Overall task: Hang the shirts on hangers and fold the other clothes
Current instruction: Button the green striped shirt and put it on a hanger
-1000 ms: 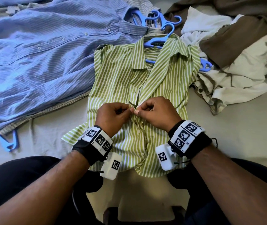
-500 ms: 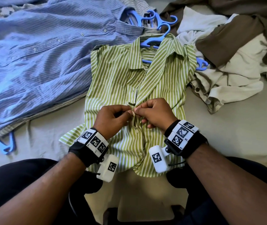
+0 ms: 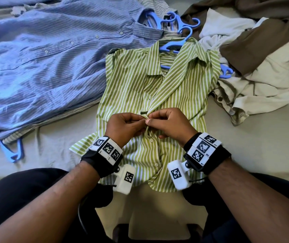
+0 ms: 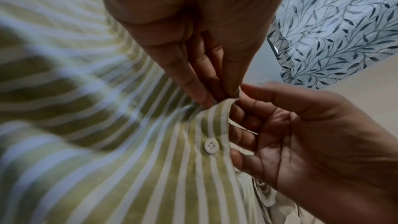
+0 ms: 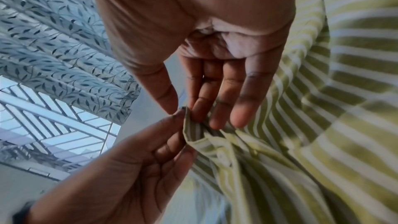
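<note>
Green-striped shirt, crumpled placket pinched by both hands

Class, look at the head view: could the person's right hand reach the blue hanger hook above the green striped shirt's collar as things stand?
Probably yes: the hanger hook lies uncovered beyond the collar, but the right hand first must release the green striped shirt.

Leaf-patterned curtain, barred window, pale bedsheet

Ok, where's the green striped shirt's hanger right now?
Head view: the blue hanger pokes out of the green striped shirt collar, top centre, beside the blue shirt.
</note>
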`<action>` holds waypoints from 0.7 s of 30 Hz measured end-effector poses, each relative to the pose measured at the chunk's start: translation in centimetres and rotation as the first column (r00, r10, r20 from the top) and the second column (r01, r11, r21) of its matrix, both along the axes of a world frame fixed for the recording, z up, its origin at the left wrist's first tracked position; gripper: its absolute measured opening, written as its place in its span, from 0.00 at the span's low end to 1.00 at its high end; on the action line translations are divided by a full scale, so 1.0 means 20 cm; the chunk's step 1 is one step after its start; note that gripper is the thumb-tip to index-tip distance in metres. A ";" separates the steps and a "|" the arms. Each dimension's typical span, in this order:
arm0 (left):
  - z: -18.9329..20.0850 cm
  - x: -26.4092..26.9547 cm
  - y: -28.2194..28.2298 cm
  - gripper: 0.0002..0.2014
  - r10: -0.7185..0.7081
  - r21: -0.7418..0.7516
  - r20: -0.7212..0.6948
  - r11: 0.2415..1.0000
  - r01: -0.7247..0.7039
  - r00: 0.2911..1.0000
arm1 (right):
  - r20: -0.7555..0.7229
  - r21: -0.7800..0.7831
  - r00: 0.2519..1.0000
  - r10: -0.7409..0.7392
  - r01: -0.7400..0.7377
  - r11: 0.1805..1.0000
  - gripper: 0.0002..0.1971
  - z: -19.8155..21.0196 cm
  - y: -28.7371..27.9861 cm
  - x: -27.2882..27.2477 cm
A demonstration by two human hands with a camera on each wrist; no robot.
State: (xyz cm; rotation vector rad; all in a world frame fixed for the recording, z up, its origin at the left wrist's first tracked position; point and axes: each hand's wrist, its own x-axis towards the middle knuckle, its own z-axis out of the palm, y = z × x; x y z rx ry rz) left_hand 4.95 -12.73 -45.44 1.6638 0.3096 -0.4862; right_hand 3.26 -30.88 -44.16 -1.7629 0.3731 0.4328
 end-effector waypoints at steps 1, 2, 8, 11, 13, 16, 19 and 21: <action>0.00 0.00 0.00 0.03 0.008 0.002 -0.005 1.000 -0.008 1.000 | 0.031 -0.024 0.999 0.010 -0.009 1.000 0.10 -0.01 0.00 0.00; 0.01 0.00 0.00 0.04 0.017 -0.001 -0.011 1.000 -0.017 1.000 | 0.071 -0.057 0.997 0.025 -0.021 0.998 0.11 -0.01 0.00 0.00; 0.02 0.00 -0.01 0.08 0.030 -0.071 -0.053 0.997 -0.033 0.998 | 0.256 -0.268 0.958 0.127 -0.056 0.962 0.10 -0.03 -0.02 0.00; 0.01 0.00 -0.01 0.07 0.010 -0.090 -0.053 0.996 -0.014 0.999 | 0.349 -0.450 0.903 0.250 -0.072 0.890 0.08 -0.04 -0.02 -0.01; 0.01 0.00 -0.02 0.08 -0.025 -0.077 -0.043 0.997 0.022 0.999 | 0.376 -0.519 0.878 0.295 -0.064 0.852 0.07 -0.04 -0.01 -0.01; 0.00 0.00 -0.02 0.08 -0.054 -0.067 -0.037 0.996 0.052 0.998 | 0.373 -0.560 0.873 0.315 -0.060 0.827 0.07 -0.04 -0.01 -0.01; 0.00 0.00 -0.02 0.06 -0.093 -0.070 0.007 0.993 0.093 0.996 | 0.304 -0.468 0.928 0.217 -0.053 0.882 0.06 -0.06 -0.01 0.00; -0.02 0.01 -0.02 0.03 -0.134 -0.029 0.076 0.990 0.137 0.988 | 0.219 -0.362 0.968 0.124 -0.037 0.932 0.04 -0.07 -0.01 0.01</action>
